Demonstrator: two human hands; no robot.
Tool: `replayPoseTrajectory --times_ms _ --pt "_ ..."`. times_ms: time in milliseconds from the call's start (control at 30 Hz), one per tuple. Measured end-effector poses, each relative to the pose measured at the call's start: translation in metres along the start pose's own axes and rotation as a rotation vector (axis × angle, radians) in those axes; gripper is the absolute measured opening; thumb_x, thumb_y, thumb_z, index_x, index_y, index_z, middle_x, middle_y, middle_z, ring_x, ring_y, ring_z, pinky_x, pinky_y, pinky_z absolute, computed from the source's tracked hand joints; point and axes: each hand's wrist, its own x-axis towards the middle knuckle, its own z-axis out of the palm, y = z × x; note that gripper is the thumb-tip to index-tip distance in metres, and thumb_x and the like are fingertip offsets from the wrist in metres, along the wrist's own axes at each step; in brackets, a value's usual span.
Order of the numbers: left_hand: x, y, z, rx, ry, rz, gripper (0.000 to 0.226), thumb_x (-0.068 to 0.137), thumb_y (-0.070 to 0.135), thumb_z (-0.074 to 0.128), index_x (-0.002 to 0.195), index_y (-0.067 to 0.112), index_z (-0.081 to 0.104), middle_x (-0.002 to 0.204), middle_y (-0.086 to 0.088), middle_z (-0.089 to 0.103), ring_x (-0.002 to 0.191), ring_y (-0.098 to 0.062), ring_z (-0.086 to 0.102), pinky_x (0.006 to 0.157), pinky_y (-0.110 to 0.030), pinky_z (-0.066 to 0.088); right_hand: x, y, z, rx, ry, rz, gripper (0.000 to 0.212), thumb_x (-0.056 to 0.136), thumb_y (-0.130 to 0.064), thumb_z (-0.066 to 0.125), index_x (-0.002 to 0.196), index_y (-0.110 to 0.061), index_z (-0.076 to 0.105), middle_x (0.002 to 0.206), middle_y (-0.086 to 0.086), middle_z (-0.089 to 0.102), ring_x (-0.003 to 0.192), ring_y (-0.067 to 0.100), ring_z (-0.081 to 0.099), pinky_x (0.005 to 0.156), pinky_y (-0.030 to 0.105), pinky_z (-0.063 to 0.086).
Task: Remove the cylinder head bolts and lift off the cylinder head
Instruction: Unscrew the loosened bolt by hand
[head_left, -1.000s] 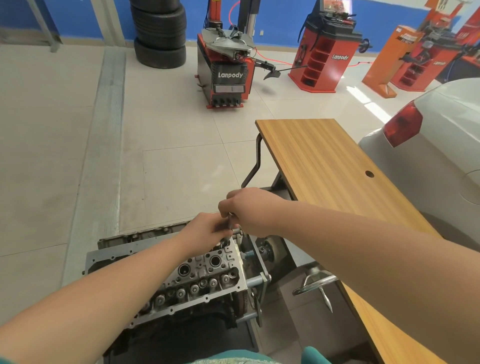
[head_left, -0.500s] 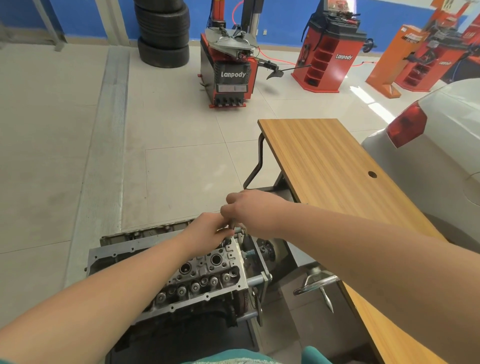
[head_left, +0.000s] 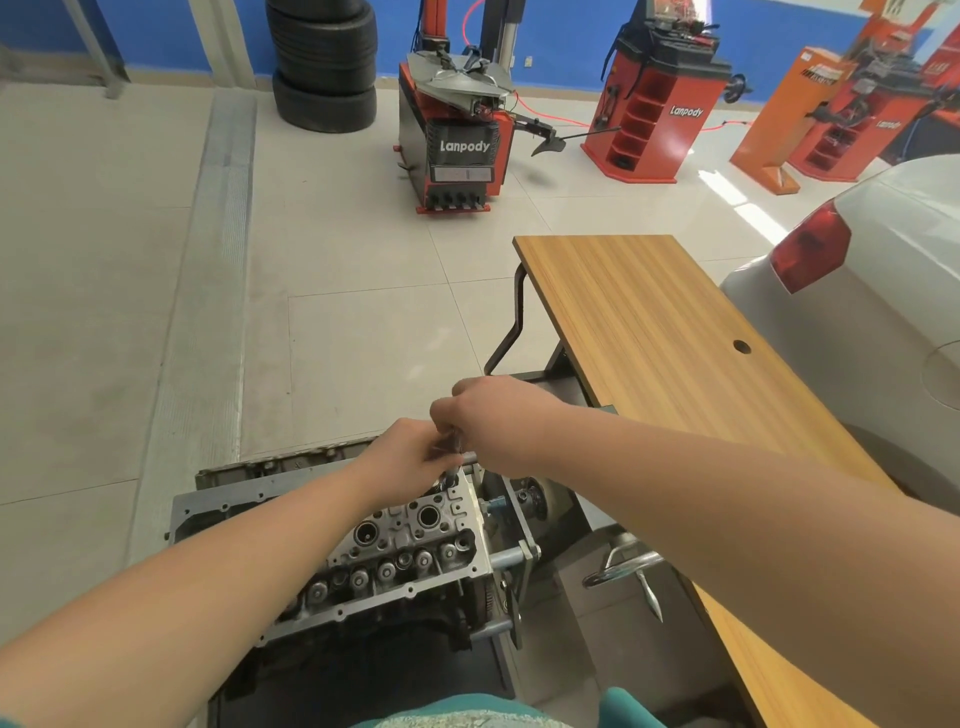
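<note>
Metal tool pinched between left hand and right hand, still above cylinder head corner; barely shifted; bolt seemingly still turning out.

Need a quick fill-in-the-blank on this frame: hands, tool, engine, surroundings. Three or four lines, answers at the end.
1. Both hands, left hand and right hand, hold a slim metal tool over the far right corner of the cylinder ____.
2. The wooden table stands to the ____ of the engine.
3. The stack of tyres stands against the ____ wall.
4. The tyre changer reads ____.

Missing words: head; right; blue; Lanpody
</note>
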Motion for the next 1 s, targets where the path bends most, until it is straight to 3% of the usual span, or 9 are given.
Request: replayPoseTrajectory --times_ms 200,333,433,500,600,700,767,867,1000 --pt "0.001 0.009 0.003 -0.028 0.110 -0.087 0.027 0.079 0.040 0.088 0.074 0.059 0.069 0.075 0.026 0.073 0.077 0.003 0.067 0.069 -0.020 0.050 0.003 -0.003 -0.004 -0.001 0.089 0.188 0.034 0.102 -0.044 0.051 0.112 -0.015 0.065 0.089 0.005 0.063 0.082 0.029 0.063 0.059 0.035 0.048" --pt "0.000 0.013 0.003 -0.021 0.144 -0.029 0.031 0.081 0.038 0.088 0.080 0.060 0.067 0.083 0.037 0.070 0.087 0.007 0.065 0.071 -0.018 0.047 0.006 -0.009 -0.002 -0.089 0.040 0.197 0.010 0.097 -0.021 0.062 0.100 -0.011 0.060 0.075 0.003 0.049 0.063 0.021 0.051 0.048 0.031 0.033" --pt "-0.001 0.012 -0.002 -0.007 0.042 -0.010 0.007 0.098 0.035 0.073 0.105 0.035 0.074 0.099 0.018 0.075 0.094 0.003 0.066 0.083 -0.024 0.050 -0.001 0.001 -0.003 -0.104 0.019 -0.064 0.028 0.089 -0.004 0.065 0.114 -0.015 0.060 0.095 0.002 0.049 0.085 0.023 0.052 0.067 0.037 0.044" --pt "-0.003 0.012 -0.006 0.005 0.010 -0.034 0.018 0.101 0.028 0.068 0.090 0.040 0.074 0.085 0.018 0.076 0.083 0.008 0.066 0.075 -0.019 0.047 -0.005 0.006 -0.005 -0.118 0.005 -0.158 0.036 0.087 0.001 0.063 0.118 -0.018 0.065 0.109 0.003 0.051 0.095 0.024 0.054 0.076 0.037 0.046" --pt "-0.001 0.015 -0.010 -0.031 0.057 -0.074 0.013 0.092 0.030 0.075 0.079 0.029 0.074 0.076 0.011 0.077 0.076 -0.004 0.070 0.073 -0.030 0.052 -0.005 0.007 -0.005 0.060 0.031 -0.042 0.035 0.093 -0.018 0.067 0.128 -0.024 0.061 0.110 0.001 0.054 0.089 0.024 0.060 0.069 0.036 0.050" --pt "0.001 0.019 -0.007 -0.090 0.144 -0.081 0.016 0.080 0.030 0.087 0.086 0.034 0.073 0.078 0.014 0.076 0.081 -0.010 0.072 0.076 -0.033 0.055 0.004 0.001 -0.003 -0.033 0.032 0.163 0.030 0.101 -0.043 0.057 0.114 -0.016 0.063 0.084 0.002 0.056 0.074 0.024 0.060 0.056 0.034 0.044" --pt "0.001 0.019 -0.004 -0.108 0.137 -0.044 0.029 0.080 0.021 0.088 0.085 0.043 0.070 0.084 0.026 0.074 0.087 -0.002 0.070 0.080 -0.028 0.053 0.006 -0.005 0.000 -0.063 0.016 0.181 0.020 0.102 -0.032 0.059 0.111 -0.014 0.061 0.079 0.000 0.050 0.066 0.020 0.053 0.050 0.033 0.037" --pt "0.001 0.015 -0.005 -0.102 0.006 -0.042 0.014 0.097 0.022 0.074 0.105 0.033 0.071 0.102 0.022 0.075 0.107 -0.001 0.069 0.096 -0.030 0.054 0.002 -0.002 -0.001 -0.041 -0.027 0.057 0.029 0.091 -0.007 0.066 0.118 -0.017 0.061 0.096 0.002 0.049 0.079 0.023 0.054 0.053 0.029 0.034" --pt "0.001 0.011 -0.010 -0.074 0.053 -0.064 0.017 0.095 0.027 0.073 0.083 0.037 0.070 0.080 0.023 0.075 0.076 0.007 0.068 0.071 -0.018 0.050 0.001 0.005 -0.006 0.086 -0.014 0.033 0.028 0.093 -0.011 0.064 0.118 -0.024 0.067 0.110 0.000 0.051 0.091 0.024 0.060 0.068 0.032 0.049"
